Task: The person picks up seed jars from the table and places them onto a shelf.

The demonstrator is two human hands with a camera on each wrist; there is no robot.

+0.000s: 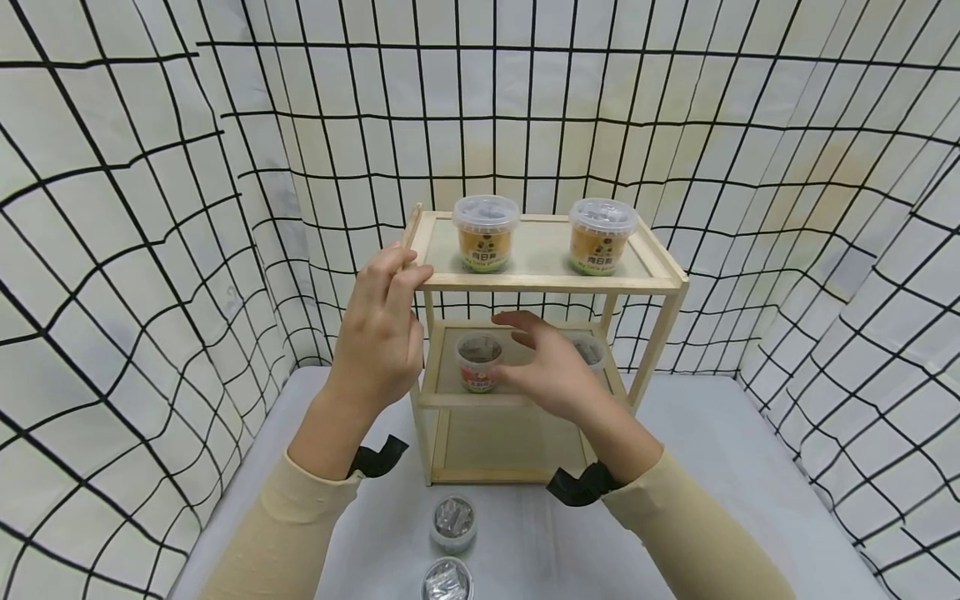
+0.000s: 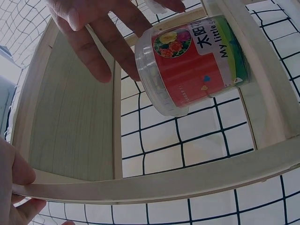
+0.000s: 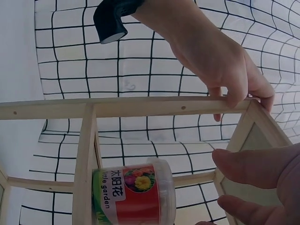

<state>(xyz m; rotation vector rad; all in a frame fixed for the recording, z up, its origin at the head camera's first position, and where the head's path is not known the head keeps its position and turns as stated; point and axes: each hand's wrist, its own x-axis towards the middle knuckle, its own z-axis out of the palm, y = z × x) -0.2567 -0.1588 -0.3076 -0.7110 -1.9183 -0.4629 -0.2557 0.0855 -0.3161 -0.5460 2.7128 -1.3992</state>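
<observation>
Plainly "little garden": red-labelled cup (image 3: 137, 196)

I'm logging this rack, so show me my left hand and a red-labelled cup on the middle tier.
Left hand (image 1: 379, 337): head view, back of the hand.
Red-labelled cup (image 2: 190, 69): left wrist view, on its label.

Head view looks down; nearer wrist views share the rack (image 1: 551, 283).

black grid lines (image 1: 513, 47) over white walls (image 1: 513, 83) behind and beside a pale tabletop (image 1: 720, 450)
</observation>
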